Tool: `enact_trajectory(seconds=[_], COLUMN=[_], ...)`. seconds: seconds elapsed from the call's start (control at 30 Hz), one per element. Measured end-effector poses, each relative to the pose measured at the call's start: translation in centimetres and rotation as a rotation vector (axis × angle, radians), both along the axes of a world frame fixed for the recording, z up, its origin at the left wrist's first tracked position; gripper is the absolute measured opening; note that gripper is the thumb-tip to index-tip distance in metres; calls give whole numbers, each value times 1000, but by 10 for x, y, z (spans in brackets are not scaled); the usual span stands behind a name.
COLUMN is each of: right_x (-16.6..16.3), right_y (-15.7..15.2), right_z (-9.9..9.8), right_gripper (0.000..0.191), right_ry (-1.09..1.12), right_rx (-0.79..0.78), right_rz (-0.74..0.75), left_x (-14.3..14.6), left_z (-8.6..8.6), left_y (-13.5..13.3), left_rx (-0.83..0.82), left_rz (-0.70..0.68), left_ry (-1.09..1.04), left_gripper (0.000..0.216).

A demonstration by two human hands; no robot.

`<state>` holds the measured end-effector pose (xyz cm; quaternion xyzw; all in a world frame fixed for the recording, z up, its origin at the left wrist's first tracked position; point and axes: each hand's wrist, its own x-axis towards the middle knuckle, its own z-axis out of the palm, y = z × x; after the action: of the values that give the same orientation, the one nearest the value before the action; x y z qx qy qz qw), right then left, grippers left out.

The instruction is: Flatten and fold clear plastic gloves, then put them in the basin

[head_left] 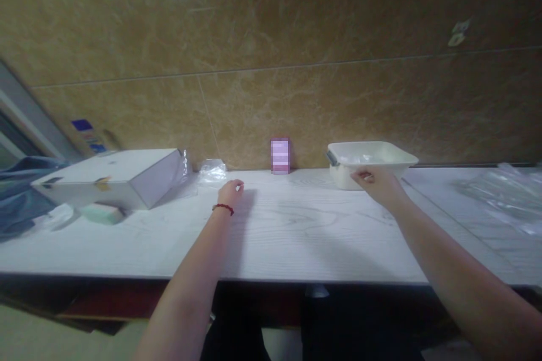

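My left hand (230,192), a red bead bracelet (223,207) at its wrist, is over the white tabletop (292,237) with its fingers curled into a pinch. Beside it, toward the wall, lies a crumpled clear plastic bag (212,171). My right hand (381,185) is in front of a cream plastic basin (342,179) with a grey handle clip (333,158), thumb and fingertips pressed together. Whether either pinch holds something small cannot be made out. Clear plastic shows inside the basin. Between the hands, a small purple-and-white box (280,155) stands upright against the wall.
At the left are a large white box (114,172), a pale green block (101,212) and blue fabric (21,192). Clear plastic bags (503,194) lie at the right. A tan tiled wall (271,28) closes off the back; the table's front edge runs near my legs.
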<state>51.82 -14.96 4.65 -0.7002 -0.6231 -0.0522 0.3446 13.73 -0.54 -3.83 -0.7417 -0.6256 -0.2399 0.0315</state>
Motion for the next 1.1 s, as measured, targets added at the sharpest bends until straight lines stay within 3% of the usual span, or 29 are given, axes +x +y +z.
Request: enact_trajectory(seconds=[0.23,0.47,0.77,0.93,1.1], right_x=[-3,-3,14,11,3], right_y=[-37,-56,-67,-70,-76], right_z=[-53,-90,-113,-114,-113], right_gripper=[17,16,22,21,20], right_ry=[38,138,31,-20,-29], right_rx=[-122,-109,-62,-36,-31], right_rz=[65,82,-19,-25,1], left_x=[-69,-94,-89,-84,-83], left_z=[-11,-17,-24,-24,-23], left_y=[11,19,33,36,33], left_rx=[-105,-141,-117,-220,-172], left_rz=[188,244,228,262,271], left_ry=[91,131,187,110,101], left_gripper=[30,37,54,68,72])
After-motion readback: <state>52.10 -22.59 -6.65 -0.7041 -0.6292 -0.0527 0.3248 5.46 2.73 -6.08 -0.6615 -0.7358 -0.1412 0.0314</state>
